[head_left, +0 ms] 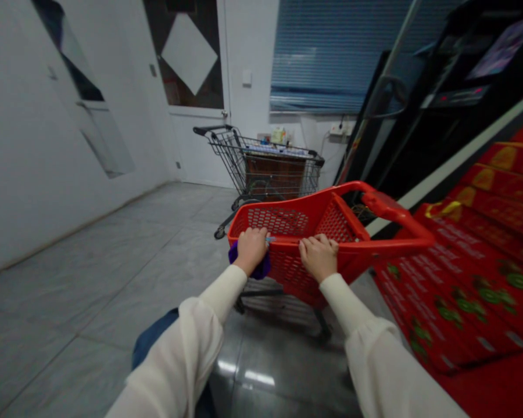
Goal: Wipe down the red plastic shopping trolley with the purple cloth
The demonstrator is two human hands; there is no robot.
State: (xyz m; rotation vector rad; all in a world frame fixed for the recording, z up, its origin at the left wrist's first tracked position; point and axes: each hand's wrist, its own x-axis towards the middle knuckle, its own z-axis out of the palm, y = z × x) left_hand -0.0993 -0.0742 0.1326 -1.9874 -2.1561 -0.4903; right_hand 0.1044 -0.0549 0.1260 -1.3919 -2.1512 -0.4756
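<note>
A red plastic shopping cart with perforated sides stands in front of me, its handle pointing right. My left hand is closed over the near rim, close to the cart's left end. Beneath that hand a purple cloth hangs against the outside of the basket; I cannot tell how firmly the hand holds it. Something small and light blue shows at its fingertips. Farther right on the same rim, my right hand is also closed, with its fingers curled over the edge.
A metal wire shopping cart holding a brown box stands just behind the red one. Red cartons with kiwi pictures are stacked at the right. A white door and blue blinds are at the back; grey tiled floor lies left.
</note>
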